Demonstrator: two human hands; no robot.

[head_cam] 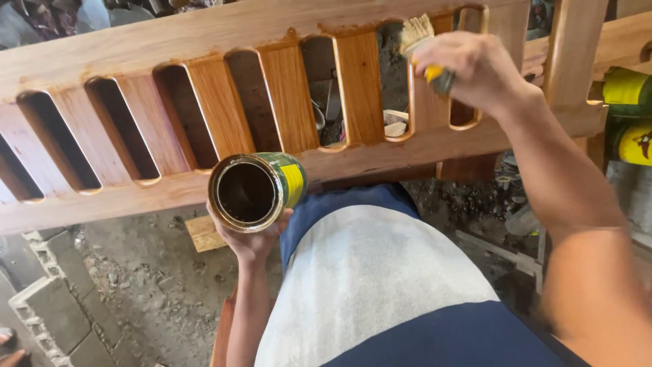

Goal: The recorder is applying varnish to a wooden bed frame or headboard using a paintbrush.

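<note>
My left hand (250, 238) holds an open round tin (255, 190) from below, tilted toward me, with dark liquid inside and a green and yellow label. My right hand (475, 68) is closed around a yellow-handled paintbrush (421, 42), its pale bristles pointing up against a slat of a wooden slatted panel (224, 109). The panel stretches across the view in front of me. Its middle and right slats look darker and glossy, while the left slats are paler.
Grey concrete blocks (51, 306) lie at the lower left on a rough dirt floor (156, 278). A small wood offcut (204, 232) rests under the panel. Yellow and green cans (628, 88) sit at the right edge. My lap, in white and blue cloth (380, 285), fills the bottom centre.
</note>
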